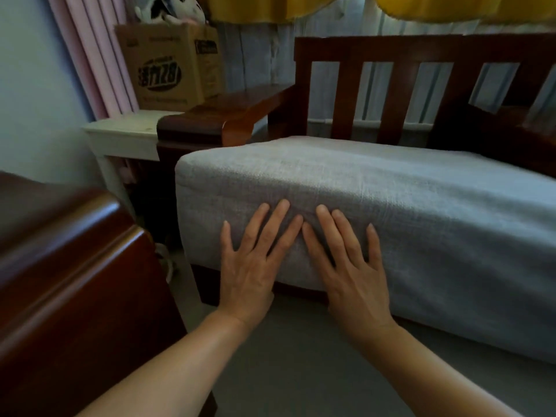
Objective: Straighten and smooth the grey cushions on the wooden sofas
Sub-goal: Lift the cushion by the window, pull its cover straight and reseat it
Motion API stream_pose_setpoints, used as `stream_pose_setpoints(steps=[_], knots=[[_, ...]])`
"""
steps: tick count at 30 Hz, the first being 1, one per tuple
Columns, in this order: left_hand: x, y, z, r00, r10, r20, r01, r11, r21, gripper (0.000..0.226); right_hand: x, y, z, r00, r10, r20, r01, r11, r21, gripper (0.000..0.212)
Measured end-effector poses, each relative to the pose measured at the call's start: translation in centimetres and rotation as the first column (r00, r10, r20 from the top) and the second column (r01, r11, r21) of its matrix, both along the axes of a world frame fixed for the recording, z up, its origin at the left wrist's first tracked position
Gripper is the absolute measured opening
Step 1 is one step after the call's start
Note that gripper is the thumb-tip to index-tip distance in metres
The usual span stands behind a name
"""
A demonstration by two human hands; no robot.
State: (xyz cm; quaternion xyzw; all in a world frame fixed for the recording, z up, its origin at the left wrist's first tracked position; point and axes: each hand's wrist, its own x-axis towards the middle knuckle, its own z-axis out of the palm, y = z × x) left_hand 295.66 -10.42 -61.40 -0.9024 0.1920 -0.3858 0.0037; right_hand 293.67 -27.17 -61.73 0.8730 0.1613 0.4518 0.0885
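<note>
A home living room: wooden sofa [376,85], curtains [331,7], stored cardboard box [168,64]

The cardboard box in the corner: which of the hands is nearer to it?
Left. The left hand lies flat on the grey cushion on the cardboard box's side; the right hand lies beside it, farther away.

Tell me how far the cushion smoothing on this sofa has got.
Done: the top of the grey cushion already lies flat and sits square on the wooden sofa. In hand: the left hand and right hand press flat, fingers straight, on the cushion's front face, where faint creases show by the fingertips. Left: the stretch running right out of view, and any cushion on the second wooden sofa, hidden here.
</note>
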Motion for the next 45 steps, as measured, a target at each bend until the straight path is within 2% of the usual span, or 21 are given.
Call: stream_pose_setpoints(steps=[2, 7, 12, 18, 25, 30, 35, 39, 45], knots=[[0.2, -0.2, 1.5, 0.999, 0.005, -0.032, -0.005, 1.000, 0.002, 0.115, 0.3, -0.2, 1.5, 1.000, 0.011, -0.007, -0.011, 1.000, 0.003, 0.064], [1.0, -1.2, 6.0, 0.995, 0.020, -0.097, -0.023, 0.999, -0.029, 0.110, 1.2, -0.8, 6.1, 0.997, 0.033, -0.065, -0.032, 0.999, 0.018, 0.058], [3.2, -2.3, 12.5, 0.982, 0.018, -0.187, -0.026, 0.999, -0.037, 0.110, 3.3, -1.7, 12.7, 0.980, -0.007, -0.199, 0.013, 1.000, 0.028, 0.066], [5.8, -2.3, 18.6, 0.969, -0.026, -0.245, 0.029, 1.000, 0.008, 0.116, 5.3, -2.0, 18.5, 0.960, -0.057, -0.273, 0.057, 0.998, -0.007, 0.076], [9.2, -3.4, 24.4, 0.941, -0.062, -0.333, 0.059, 0.998, -0.021, 0.109, 7.8, -2.8, 24.6, 0.924, -0.150, -0.352, 0.149, 0.988, -0.029, 0.083], [12.9, -5.2, 29.1, 0.923, -0.033, -0.384, 0.022, 0.999, -0.034, 0.107, 11.3, -3.7, 29.8, 0.879, -0.199, -0.433, 0.211, 0.977, -0.020, 0.109], [16.4, -6.1, 32.8, 0.919, -0.028, -0.394, 0.028, 1.000, -0.006, 0.110, 15.2, -4.6, 33.3, 0.871, -0.150, -0.468, 0.187, 0.982, 0.034, 0.111], [19.4, -7.2, 36.0, 0.905, -0.016, -0.426, 0.016, 1.000, -0.003, 0.103, 18.5, -5.3, 36.1, 0.871, -0.121, -0.476, 0.189, 0.977, 0.098, 0.110], [23.3, -8.7, 39.0, 0.888, 0.023, -0.460, -0.012, 1.000, 0.027, 0.089, 22.4, -6.5, 39.1, 0.856, -0.119, -0.503, 0.195, 0.975, 0.102, 0.102]])
